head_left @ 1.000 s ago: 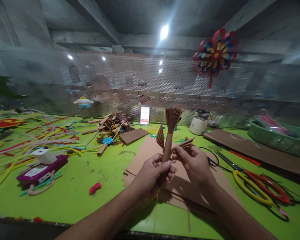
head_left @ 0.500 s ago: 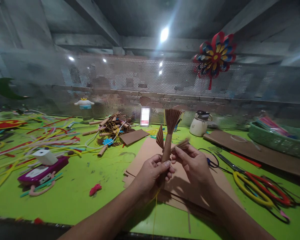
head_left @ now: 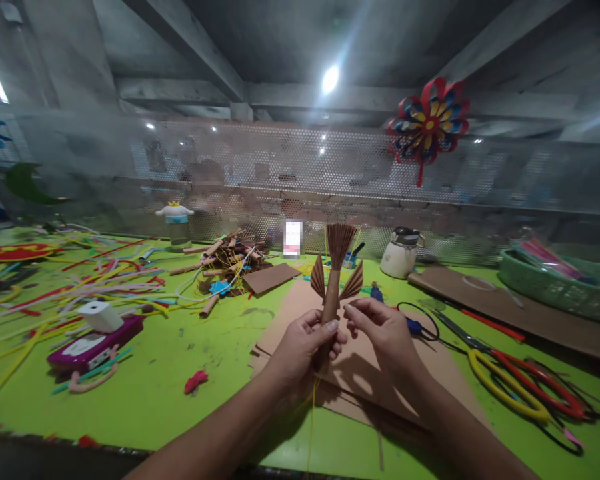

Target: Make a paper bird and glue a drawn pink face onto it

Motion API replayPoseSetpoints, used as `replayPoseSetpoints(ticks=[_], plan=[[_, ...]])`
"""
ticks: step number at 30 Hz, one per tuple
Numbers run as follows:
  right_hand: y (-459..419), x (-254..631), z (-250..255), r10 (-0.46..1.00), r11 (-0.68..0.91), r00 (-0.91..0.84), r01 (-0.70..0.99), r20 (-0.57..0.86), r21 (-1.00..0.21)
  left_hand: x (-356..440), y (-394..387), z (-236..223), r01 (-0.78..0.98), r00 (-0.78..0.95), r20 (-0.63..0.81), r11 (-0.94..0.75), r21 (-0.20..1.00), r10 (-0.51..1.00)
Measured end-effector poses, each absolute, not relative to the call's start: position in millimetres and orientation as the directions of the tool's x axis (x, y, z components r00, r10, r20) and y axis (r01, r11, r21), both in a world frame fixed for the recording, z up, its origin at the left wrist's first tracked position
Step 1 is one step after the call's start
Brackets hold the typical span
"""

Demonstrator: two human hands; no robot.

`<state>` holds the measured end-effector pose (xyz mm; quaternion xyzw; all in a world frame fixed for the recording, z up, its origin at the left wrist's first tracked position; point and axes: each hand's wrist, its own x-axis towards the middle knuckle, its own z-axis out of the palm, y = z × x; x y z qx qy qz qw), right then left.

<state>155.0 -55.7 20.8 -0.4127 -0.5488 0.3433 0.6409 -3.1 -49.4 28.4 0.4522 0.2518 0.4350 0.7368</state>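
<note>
My left hand [head_left: 307,343] is closed round the lower part of a brown paper tube [head_left: 331,293], which stands nearly upright. A pleated paper fan [head_left: 341,243] spreads from its top. Folded paper wings stick out on both sides, the left wing [head_left: 318,277] and the right wing [head_left: 352,280]. Just below the right wing is my right hand [head_left: 380,330], its fingers bent and slightly apart, with nothing visible between them. Beneath both hands lie brown paper sheets [head_left: 293,310]. A thin yellow string [head_left: 312,420] hangs below my left hand.
Scissors [head_left: 505,387] with yellow and red handles lie at right, near a black cord and a blue-handled tool [head_left: 414,327]. A pile of paper rolls [head_left: 235,257], a purple power strip [head_left: 95,347] and colourful strips occupy the left. Behind stand a white kettle [head_left: 399,257] and green basket [head_left: 555,283].
My right hand has let go of the right wing and dropped slightly below it. That wing now stands out from the tube. The left hand keeps its grip; the view has shifted slightly.
</note>
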Motion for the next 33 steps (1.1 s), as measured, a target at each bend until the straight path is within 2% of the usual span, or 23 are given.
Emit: replayPoseSetpoints(ticks=[8,26,30,33], plan=[[-63,142,31,0.863,0.474,0.181,0.035,0.472,-0.880,1,-47,21,-0.433,0.509,0.064,0.192,0.881,0.859],[-62,142,31,0.876,0.424,0.223,0.066,0.428,-0.903,2,-46,17,-0.422,0.514,0.049,0.203,0.884,0.856],[-62,145,26,0.826,0.475,0.252,0.170,0.504,-0.864,0,-45,19,-0.403,0.508,0.040,0.196,0.894,0.861],[-63,146,22,0.762,0.553,0.225,0.262,0.608,-0.791,-1,-44,19,-0.412,0.507,0.051,0.190,0.891,0.860]])
